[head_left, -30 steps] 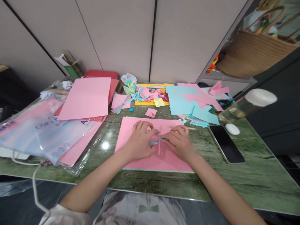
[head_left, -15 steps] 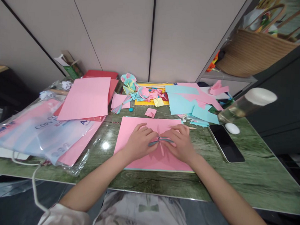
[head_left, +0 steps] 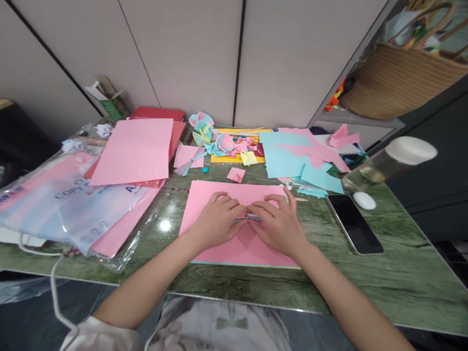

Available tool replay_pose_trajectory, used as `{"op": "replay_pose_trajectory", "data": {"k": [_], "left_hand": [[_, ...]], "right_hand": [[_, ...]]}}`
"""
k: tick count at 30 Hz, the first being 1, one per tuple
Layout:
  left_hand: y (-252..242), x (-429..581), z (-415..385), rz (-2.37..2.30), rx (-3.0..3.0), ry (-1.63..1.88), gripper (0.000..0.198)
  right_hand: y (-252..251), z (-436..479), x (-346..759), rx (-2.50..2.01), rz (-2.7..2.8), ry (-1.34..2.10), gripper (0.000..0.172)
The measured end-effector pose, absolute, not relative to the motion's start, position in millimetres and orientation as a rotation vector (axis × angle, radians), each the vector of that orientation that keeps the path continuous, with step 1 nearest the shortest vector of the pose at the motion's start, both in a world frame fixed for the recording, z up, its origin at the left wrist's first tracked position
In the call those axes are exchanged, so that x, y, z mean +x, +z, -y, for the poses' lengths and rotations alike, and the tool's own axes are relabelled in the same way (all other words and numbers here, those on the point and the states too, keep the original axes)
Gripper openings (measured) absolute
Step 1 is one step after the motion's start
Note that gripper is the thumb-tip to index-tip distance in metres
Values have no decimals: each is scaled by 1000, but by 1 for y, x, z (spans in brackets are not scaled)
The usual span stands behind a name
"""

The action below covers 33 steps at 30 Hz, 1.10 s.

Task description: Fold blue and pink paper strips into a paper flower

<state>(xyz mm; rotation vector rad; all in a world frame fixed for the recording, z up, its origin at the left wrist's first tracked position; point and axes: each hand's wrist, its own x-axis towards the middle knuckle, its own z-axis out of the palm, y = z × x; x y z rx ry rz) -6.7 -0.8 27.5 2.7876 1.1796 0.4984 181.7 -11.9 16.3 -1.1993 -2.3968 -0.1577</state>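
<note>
Between my fingers is a small bundle of blue and pink paper strips (head_left: pixel 247 216), bound at its middle. My left hand (head_left: pixel 221 217) pinches its left end and my right hand (head_left: pixel 279 223) its right end, so most of it is covered. Both hands are over a stack of pink paper sheets (head_left: pixel 215 255). Just beyond the stack lies a folded pink paper square (head_left: pixel 236 174). A similar tied bunch of paper strips (head_left: pixel 188 163) rests on a pink square at the back left.
Folded paper flowers (head_left: pixel 204 135) stand at the back, beside yellow card. Blue paper pieces (head_left: pixel 283 162) lie back right. A phone (head_left: pixel 355 225), a white egg-shaped object (head_left: pixel 364 201) and a bottle (head_left: pixel 385 164) are on the right. A plastic paper packet (head_left: pixel 73 204) covers the left.
The pink strips that stuck out front and back of the bundle are now gathered between my fingers. My right hand has shifted slightly left, with its fingers over the bundle.
</note>
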Motion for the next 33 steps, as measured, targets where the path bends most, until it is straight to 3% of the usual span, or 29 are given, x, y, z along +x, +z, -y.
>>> {"op": "replay_pose_trajectory", "data": {"k": [16,33], "left_hand": [[28,-5,1,-1072,2984,662,21],[18,-4,5,-1015,2956,869,12]], "right_hand": [[17,12,189,-993,2326,-344,13],[13,16,191,-937,2298,-221,11]]}}
